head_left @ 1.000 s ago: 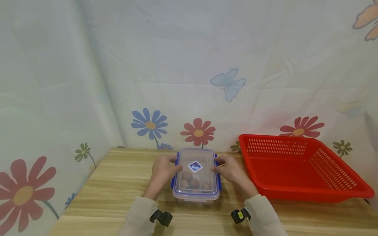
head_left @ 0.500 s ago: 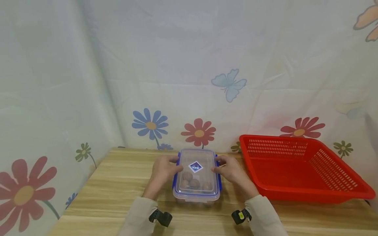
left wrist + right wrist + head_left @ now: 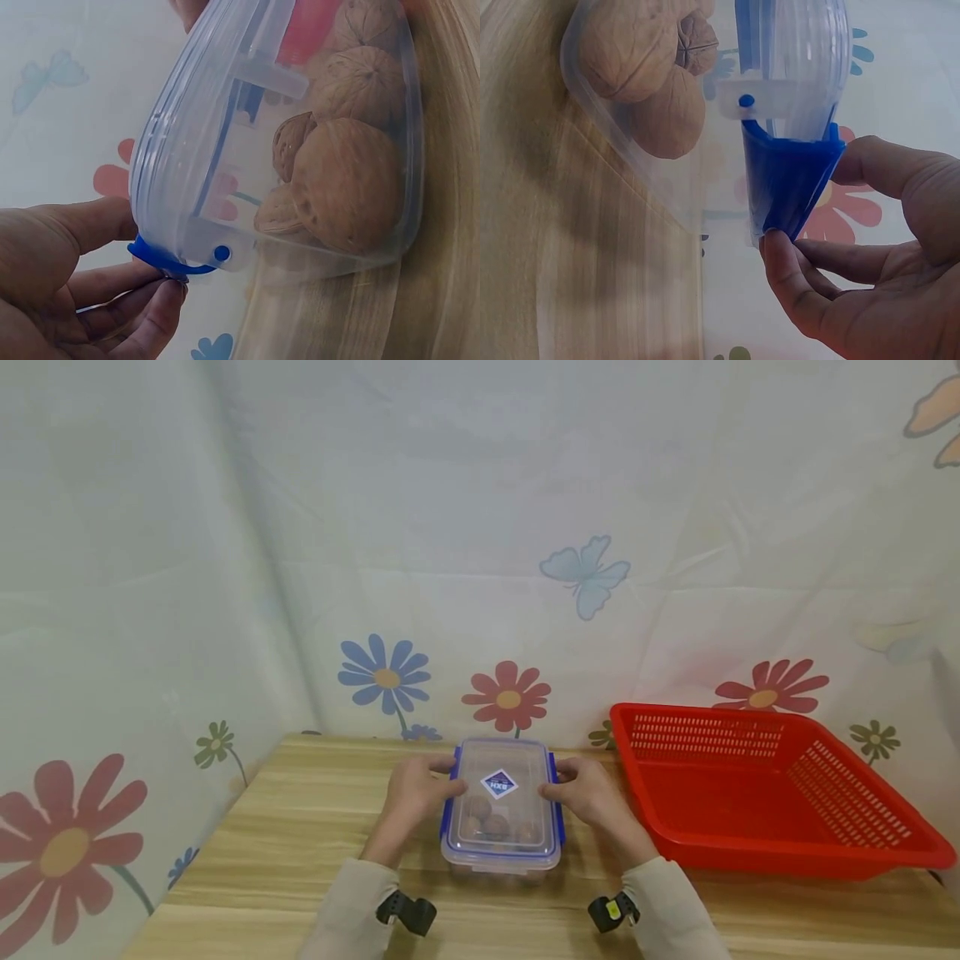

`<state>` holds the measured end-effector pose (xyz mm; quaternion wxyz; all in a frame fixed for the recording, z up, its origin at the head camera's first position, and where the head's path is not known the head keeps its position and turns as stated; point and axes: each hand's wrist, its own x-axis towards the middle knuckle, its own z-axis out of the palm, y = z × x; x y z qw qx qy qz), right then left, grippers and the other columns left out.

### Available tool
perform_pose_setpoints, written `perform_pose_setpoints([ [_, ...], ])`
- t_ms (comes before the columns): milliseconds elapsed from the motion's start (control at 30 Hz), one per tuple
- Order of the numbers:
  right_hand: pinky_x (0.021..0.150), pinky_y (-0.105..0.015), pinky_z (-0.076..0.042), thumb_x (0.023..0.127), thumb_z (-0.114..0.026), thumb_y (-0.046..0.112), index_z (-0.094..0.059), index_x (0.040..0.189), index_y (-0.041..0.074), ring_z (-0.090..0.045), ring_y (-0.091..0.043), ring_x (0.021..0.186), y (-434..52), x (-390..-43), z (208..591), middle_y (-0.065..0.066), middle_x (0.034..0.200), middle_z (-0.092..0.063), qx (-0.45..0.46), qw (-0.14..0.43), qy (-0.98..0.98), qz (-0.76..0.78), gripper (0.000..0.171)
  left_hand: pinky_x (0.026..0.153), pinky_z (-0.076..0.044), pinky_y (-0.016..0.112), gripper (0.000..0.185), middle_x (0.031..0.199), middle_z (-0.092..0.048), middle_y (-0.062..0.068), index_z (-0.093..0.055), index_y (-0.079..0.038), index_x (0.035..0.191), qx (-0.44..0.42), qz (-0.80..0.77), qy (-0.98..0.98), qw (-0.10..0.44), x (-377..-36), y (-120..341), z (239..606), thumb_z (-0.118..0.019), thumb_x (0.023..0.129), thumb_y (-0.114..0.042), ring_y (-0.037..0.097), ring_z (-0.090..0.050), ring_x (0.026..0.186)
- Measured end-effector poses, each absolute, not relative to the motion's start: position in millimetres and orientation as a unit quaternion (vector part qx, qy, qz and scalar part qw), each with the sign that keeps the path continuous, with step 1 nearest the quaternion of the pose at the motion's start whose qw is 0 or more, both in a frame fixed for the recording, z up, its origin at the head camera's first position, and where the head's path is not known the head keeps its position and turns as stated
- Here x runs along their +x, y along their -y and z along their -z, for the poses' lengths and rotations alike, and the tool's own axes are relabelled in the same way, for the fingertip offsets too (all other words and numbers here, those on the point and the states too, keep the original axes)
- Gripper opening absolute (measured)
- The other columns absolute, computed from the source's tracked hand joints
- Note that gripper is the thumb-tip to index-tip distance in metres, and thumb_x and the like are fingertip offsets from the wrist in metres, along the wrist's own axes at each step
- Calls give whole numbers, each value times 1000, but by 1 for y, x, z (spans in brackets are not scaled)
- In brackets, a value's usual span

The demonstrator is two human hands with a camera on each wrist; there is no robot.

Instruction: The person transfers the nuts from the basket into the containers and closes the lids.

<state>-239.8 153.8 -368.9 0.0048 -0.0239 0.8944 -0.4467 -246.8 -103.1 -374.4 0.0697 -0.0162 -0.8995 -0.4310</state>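
A clear plastic food storage box (image 3: 517, 806) sits on the table, its lid on, with a blue rim and blue side latches. A diamond sticker (image 3: 499, 783) marks the lid. Several walnuts (image 3: 349, 184) lie at the box's near end. My left hand (image 3: 416, 789) grips its left side, thumb on the lid's edge and fingers at the left latch (image 3: 169, 259). On the opposite side my right hand (image 3: 588, 789) holds the right latch (image 3: 787, 187), thumb at the lid's edge and fingertips at the latch's lower end. Both latches slant outward from the box wall.
To the right stands a red plastic basket (image 3: 645, 802) with slotted walls, close beside my right forearm. The wooden table (image 3: 292, 827) runs back to a flower-printed curtain (image 3: 420, 568) behind the box. Black camera bands (image 3: 408, 912) are on both wrists.
The head view has shifted very slightly. Both hands keep the same hold on the box, which stays in place.
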Motion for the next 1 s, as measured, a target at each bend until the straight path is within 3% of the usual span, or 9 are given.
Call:
perform_pose_setpoints([
  [200,93,-48,-64,95,-80,10,-62,139,-9,-72,-32,100,-154,-239,371,-21,123,-72,-20,6,-892,452,51,77,-66,40,41,118,-77,17,-77,3,122,-18,446,892,66,-247,106,376,-87,85,-12,26,-74,90],
  [1000,95,-52,-62,96,-78,11,-59,142,-9,-71,-37,107,-151,-235,370,-24,130,-68,-11,10,-897,442,53,76,-66,39,42,118,-76,19,-76,4,124,-23,475,877,68,-245,108,378,-88,86,-11,25,-74,89],
])
